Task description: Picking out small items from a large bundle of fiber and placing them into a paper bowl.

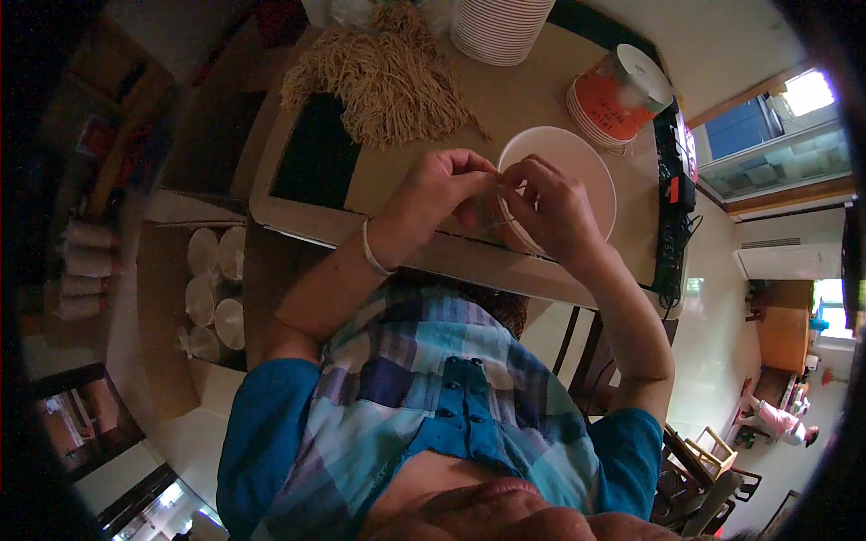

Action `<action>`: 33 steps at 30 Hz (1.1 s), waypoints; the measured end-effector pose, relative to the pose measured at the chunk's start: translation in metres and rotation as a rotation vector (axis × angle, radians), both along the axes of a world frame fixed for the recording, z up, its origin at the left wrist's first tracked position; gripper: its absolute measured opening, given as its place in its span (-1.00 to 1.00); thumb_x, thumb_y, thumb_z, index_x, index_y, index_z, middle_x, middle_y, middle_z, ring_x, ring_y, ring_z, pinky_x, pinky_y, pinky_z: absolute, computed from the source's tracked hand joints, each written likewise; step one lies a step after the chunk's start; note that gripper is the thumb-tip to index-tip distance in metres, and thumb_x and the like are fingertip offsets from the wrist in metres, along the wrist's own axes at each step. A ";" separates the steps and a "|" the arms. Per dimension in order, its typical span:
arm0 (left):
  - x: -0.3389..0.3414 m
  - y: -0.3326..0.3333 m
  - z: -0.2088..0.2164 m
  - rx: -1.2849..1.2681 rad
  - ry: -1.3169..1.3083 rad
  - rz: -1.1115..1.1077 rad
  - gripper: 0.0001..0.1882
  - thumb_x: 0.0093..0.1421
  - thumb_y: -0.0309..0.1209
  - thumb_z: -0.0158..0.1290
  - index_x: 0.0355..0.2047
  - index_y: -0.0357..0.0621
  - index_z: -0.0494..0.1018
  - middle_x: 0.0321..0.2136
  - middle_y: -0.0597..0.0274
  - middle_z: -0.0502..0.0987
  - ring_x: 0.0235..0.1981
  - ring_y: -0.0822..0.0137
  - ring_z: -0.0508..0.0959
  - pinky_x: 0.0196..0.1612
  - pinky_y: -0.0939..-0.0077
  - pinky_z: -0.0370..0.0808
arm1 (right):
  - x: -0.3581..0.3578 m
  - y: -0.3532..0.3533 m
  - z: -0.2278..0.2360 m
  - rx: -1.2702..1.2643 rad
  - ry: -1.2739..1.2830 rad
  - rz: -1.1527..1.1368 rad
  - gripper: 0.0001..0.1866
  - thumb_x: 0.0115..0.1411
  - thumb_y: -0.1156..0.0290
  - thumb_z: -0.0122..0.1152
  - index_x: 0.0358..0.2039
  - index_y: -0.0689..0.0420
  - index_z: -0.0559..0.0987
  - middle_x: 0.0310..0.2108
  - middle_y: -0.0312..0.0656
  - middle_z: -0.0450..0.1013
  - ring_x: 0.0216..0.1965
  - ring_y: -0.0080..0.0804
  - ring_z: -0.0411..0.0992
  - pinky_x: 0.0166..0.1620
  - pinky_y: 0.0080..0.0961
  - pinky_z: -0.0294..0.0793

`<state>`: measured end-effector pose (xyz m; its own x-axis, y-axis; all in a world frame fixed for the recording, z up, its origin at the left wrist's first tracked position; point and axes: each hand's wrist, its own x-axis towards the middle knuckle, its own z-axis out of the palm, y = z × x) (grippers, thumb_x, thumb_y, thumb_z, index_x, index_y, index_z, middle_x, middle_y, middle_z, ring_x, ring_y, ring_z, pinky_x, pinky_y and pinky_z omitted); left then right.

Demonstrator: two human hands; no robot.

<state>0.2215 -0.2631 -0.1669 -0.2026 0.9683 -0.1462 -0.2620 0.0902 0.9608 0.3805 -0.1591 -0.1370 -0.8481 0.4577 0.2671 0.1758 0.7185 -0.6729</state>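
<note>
Left hand [439, 194] and right hand [550, 207], grips pinched on thin pale string [499, 185] over white round paper bowl [568, 153] on bench [505, 99]

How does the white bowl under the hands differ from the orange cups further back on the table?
The white paper bowl is single, plain white and wide, sitting open side up beneath both hands. The orange cup stack is several nested cups, orange outside with print, narrower, lying tipped on its side clear of the hands. Both are white inside and rest on the same tan table.
</note>
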 end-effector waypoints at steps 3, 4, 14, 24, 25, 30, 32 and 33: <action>0.000 0.002 0.000 -0.015 0.009 -0.001 -0.81 0.21 -0.38 0.06 -0.25 -0.25 0.51 -0.52 0.36 0.51 -0.63 0.57 0.45 -0.60 0.65 0.45 | 0.000 -0.004 0.005 -0.064 -0.065 -0.031 -0.91 0.11 0.50 0.15 -0.36 0.22 0.50 -0.36 -0.02 0.47 -0.35 -0.01 0.50 -0.31 -0.28 0.50; 0.000 0.001 0.000 -0.014 0.009 0.001 -0.81 0.21 -0.38 0.06 -0.25 -0.25 0.51 -0.52 0.36 0.51 -0.63 0.57 0.45 -0.60 0.65 0.45 | 0.001 -0.003 0.002 -0.028 -0.037 -0.026 -0.91 0.12 0.49 0.15 -0.35 0.22 0.51 -0.36 -0.03 0.47 -0.35 -0.01 0.50 -0.32 -0.27 0.50; 0.007 0.001 0.000 -0.003 0.188 0.060 -0.82 0.22 -0.37 0.11 -0.28 -0.23 0.51 -0.51 0.37 0.52 -0.62 0.59 0.44 -0.61 0.67 0.43 | 0.005 -0.010 -0.002 0.374 -0.040 -0.039 -0.89 0.11 0.50 0.16 -0.31 0.15 0.53 -0.35 -0.11 0.45 -0.41 -0.10 0.50 -0.37 -0.32 0.52; 0.011 -0.001 -0.008 0.064 0.292 0.112 -0.82 0.23 -0.32 0.11 -0.27 -0.17 0.50 -0.48 0.41 0.52 -0.62 0.64 0.43 -0.61 0.71 0.43 | 0.003 -0.007 -0.004 0.300 -0.039 -0.066 -0.89 0.05 0.53 0.20 -0.36 0.16 0.56 -0.36 -0.11 0.50 -0.43 -0.15 0.52 -0.39 -0.38 0.53; 0.011 -0.001 -0.007 0.064 0.291 0.112 -0.82 0.23 -0.32 0.11 -0.27 -0.17 0.50 -0.48 0.41 0.52 -0.62 0.64 0.43 -0.61 0.71 0.43 | 0.003 -0.006 -0.003 0.281 0.000 -0.056 -0.90 0.04 0.55 0.19 -0.37 0.18 0.57 -0.37 -0.11 0.50 -0.46 -0.20 0.52 -0.40 -0.42 0.53; 0.007 0.000 -0.004 0.040 0.285 0.066 -0.82 0.22 -0.33 0.12 -0.26 -0.17 0.50 -0.48 0.40 0.52 -0.62 0.64 0.43 -0.61 0.70 0.43 | 0.003 -0.001 0.000 0.091 0.013 -0.028 -0.93 0.07 0.47 0.20 -0.39 0.13 0.55 -0.36 -0.07 0.50 -0.42 -0.02 0.50 -0.36 -0.25 0.51; 0.007 0.000 -0.004 0.028 0.267 0.066 -0.83 0.22 -0.34 0.11 -0.26 -0.17 0.50 -0.49 0.39 0.52 -0.62 0.63 0.44 -0.61 0.70 0.43 | 0.004 0.000 0.000 0.006 0.009 -0.027 -0.92 0.07 0.48 0.19 -0.39 0.15 0.56 -0.37 -0.07 0.50 -0.43 -0.05 0.50 -0.35 -0.29 0.50; 0.007 0.000 -0.004 0.016 0.250 0.063 -0.84 0.22 -0.35 0.11 -0.27 -0.17 0.50 -0.49 0.39 0.52 -0.62 0.63 0.44 -0.61 0.70 0.43 | 0.004 0.001 0.000 0.006 0.009 -0.028 -0.92 0.07 0.48 0.19 -0.39 0.15 0.56 -0.37 -0.07 0.50 -0.43 -0.05 0.50 -0.35 -0.29 0.50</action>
